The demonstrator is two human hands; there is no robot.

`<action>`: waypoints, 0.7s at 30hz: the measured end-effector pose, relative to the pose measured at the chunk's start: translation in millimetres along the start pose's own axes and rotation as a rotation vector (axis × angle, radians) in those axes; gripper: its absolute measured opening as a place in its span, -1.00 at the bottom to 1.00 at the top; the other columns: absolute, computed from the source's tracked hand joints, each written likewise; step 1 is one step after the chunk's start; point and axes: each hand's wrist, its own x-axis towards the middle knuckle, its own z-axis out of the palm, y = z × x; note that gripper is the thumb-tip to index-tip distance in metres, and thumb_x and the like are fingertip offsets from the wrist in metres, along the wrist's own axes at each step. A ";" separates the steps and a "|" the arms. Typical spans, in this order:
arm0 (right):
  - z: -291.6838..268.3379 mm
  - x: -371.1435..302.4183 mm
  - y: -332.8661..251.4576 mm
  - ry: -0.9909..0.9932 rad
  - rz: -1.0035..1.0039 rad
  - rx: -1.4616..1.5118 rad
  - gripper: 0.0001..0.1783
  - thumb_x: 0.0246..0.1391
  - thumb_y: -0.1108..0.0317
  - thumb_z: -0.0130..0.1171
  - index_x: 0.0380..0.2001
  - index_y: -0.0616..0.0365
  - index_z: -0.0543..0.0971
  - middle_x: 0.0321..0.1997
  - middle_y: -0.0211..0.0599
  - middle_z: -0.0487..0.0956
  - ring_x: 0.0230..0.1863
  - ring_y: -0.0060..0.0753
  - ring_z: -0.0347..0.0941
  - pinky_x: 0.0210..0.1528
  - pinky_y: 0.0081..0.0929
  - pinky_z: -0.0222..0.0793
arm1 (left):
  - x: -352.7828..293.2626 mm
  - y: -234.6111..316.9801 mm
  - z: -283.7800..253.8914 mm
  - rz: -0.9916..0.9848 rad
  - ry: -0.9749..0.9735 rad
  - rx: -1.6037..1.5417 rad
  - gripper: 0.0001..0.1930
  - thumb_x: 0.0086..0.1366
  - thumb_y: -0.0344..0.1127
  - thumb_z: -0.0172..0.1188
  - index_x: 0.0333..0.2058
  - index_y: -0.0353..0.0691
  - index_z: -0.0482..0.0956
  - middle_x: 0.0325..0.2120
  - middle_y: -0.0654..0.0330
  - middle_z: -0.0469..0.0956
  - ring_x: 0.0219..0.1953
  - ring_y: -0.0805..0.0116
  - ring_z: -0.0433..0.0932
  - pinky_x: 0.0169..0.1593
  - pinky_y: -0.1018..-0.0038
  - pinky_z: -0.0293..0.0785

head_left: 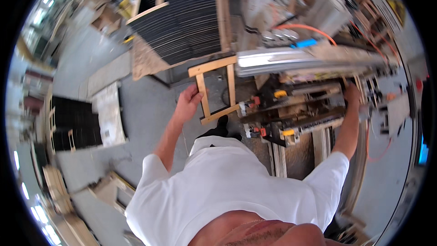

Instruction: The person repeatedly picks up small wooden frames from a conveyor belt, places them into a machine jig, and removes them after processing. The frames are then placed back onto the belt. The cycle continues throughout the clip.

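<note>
A light wooden frame (205, 95), rectangular with bars that jut past its corners, extends out from the left end of a clamping machine (291, 105). My left hand (188, 103) is closed on the frame's left bar, thumb and fingertips against the wood. The frame's near right corner meets the machine's red and metal clamp parts (249, 105). Over at the machine's right end, my right hand (352, 94) is closed beside a pale wooden piece (358, 84). What its fingers grip is hidden.
Behind the frame stands a tall stack of dark slatted panels (186, 18). Silvery metal profiles (309, 59) lie beyond the machine, under an orange hose (309, 27). Another dark stack (75, 123) sits on the floor at left. A wooden frame (116, 187) lies at lower left.
</note>
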 end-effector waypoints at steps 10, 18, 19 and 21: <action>-78.0 -59.9 -62.9 0.320 0.064 0.372 -0.70 -0.02 0.29 0.20 -0.18 0.13 0.56 -0.13 -0.01 0.59 -0.08 0.06 0.51 -0.10 -0.07 0.40 | 55.2 106.5 -214.9 0.237 0.287 -0.312 -0.74 0.36 -0.34 0.02 -0.05 -0.34 0.47 -0.24 0.16 0.59 -0.24 0.38 0.60 -0.11 0.44 0.55; -104.6 -214.6 -226.3 0.618 -0.033 1.227 -0.86 0.11 0.50 0.17 -0.25 0.29 0.57 -0.15 -0.14 0.60 -0.15 -0.34 0.52 -0.04 -0.44 0.48 | 225.7 131.0 -378.1 0.170 0.289 -0.360 -0.70 0.33 -0.33 0.07 -0.03 -0.38 0.45 -0.20 0.13 0.58 -0.22 0.34 0.60 -0.13 0.44 0.55; -92.2 -232.4 -241.3 0.553 -0.005 1.256 -0.87 0.09 0.53 0.17 -0.26 0.27 0.57 -0.14 -0.12 0.60 -0.10 -0.33 0.51 -0.03 -0.42 0.49 | 248.1 129.7 -383.6 0.140 0.273 -0.329 -0.69 0.33 -0.33 0.08 -0.02 -0.38 0.44 -0.19 0.12 0.58 -0.21 0.33 0.59 -0.13 0.43 0.55; -92.1 -270.5 -285.7 0.439 0.049 1.344 -0.88 0.05 0.58 0.17 -0.29 0.29 0.56 -0.22 -0.18 0.60 -0.13 -0.38 0.50 -0.02 -0.46 0.45 | 284.5 122.8 -388.0 0.093 0.290 -0.304 -0.65 0.30 -0.34 0.10 0.02 -0.39 0.42 -0.18 0.10 0.57 -0.18 0.31 0.59 -0.13 0.40 0.55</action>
